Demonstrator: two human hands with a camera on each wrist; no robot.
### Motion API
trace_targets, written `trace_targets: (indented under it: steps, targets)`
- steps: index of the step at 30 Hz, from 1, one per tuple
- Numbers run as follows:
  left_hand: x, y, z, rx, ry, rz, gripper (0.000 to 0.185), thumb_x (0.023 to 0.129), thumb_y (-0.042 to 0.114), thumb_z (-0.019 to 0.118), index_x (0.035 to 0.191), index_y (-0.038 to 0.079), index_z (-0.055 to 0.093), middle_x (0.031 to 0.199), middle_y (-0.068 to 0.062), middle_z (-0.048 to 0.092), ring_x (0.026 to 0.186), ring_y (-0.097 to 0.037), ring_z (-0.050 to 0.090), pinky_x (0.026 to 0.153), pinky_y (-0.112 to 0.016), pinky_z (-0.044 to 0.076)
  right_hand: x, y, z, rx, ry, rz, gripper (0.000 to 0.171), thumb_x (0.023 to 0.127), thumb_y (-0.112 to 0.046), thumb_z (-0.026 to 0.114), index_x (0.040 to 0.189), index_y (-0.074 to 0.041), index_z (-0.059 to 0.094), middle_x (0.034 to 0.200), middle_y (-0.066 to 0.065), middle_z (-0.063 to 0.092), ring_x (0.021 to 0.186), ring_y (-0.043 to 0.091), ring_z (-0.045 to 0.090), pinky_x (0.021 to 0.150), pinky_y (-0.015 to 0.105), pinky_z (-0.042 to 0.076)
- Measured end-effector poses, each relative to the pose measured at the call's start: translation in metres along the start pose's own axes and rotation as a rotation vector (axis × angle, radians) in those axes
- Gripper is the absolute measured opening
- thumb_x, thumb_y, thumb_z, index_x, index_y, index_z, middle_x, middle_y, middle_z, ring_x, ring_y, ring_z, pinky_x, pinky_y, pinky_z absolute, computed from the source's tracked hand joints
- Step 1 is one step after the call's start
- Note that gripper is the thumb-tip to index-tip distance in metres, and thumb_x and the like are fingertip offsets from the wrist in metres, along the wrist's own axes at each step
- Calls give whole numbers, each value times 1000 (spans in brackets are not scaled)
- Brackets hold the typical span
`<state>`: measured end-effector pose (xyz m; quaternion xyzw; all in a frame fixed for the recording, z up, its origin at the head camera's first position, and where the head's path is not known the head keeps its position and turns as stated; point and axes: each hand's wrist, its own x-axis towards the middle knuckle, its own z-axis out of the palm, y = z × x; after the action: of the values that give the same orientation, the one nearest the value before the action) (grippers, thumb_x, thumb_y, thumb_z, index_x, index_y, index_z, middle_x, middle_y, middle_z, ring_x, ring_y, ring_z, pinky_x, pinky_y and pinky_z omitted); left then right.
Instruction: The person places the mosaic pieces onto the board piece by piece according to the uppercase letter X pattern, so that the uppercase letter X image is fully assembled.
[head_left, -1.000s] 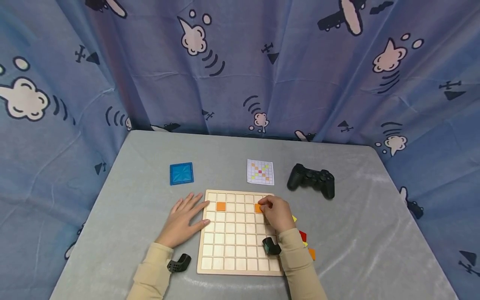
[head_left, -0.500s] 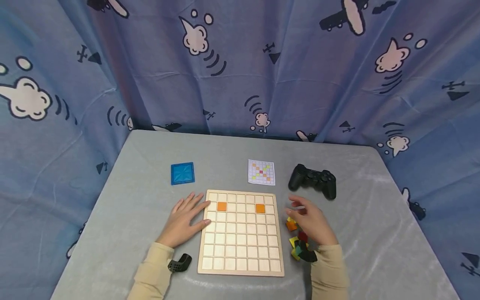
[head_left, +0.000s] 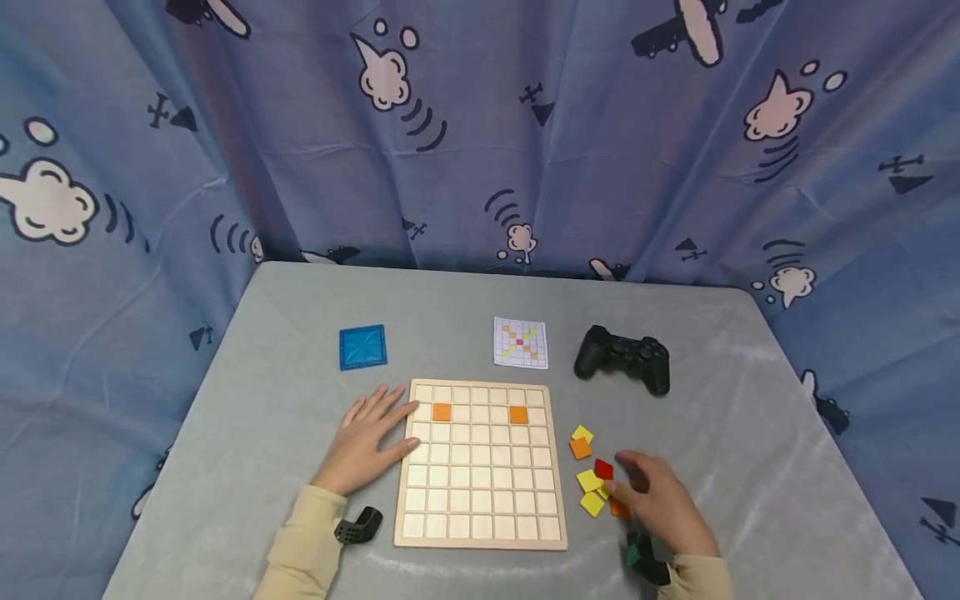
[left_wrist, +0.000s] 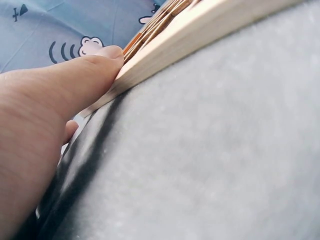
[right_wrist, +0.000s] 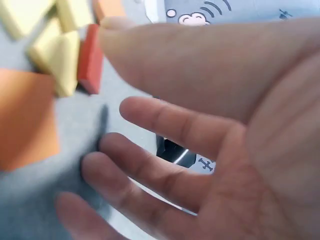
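Observation:
My left hand (head_left: 367,442) lies with spread fingers at the left edge of a wooden grid board (head_left: 483,543); in the left wrist view the thumb (left_wrist: 95,75) rests on the board's rim. Two orange tiles, one on the left (head_left: 442,412) and one on the right (head_left: 518,415), sit in the board's second row. My right hand (head_left: 663,500) hovers over loose square tiles right of the board, thumb and fingers apart, holding nothing. Close to it are a red tile (head_left: 603,469), several yellow tiles (head_left: 592,503) and an orange tile (right_wrist: 25,120), partly covered by the hand in the head view.
Behind the board lie a blue square tray (head_left: 363,347), a printed card with a coloured grid pattern (head_left: 521,343) and a black game controller (head_left: 622,360). A blue patterned curtain (head_left: 465,150) hangs along the far table edge.
My right hand has let go of the right orange tile on the board, then moved right and toward me to the loose tiles. My left hand has stayed put.

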<state>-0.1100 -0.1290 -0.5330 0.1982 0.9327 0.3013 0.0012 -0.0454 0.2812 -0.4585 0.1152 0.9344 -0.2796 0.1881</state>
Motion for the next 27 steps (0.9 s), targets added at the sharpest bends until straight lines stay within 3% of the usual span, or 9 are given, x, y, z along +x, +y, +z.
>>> trace_targets:
  steps: [7,17,27]
  targets:
    - [-3,-1,2,11,4,6,61,90,52,60,143,25,47,155,-2,33,146,-27,20,118,-50,11,-13,3,16,-75,-10,80,62,81,-34,76,128,1,56,113,21,53,93,26,54,86,50,49]
    - [-2,-1,1,16,13,4,61,90,52,60,143,26,47,155,-2,33,146,-28,21,117,-51,12,-17,1,28,-91,86,49,45,82,-15,76,122,-2,60,107,16,54,88,23,53,81,45,50]
    - [1,-3,3,17,14,3,62,89,53,59,143,25,47,155,-2,33,146,-27,20,117,-51,11,-14,-1,25,-86,37,85,45,81,-8,74,121,5,57,108,19,53,91,24,55,83,46,50]
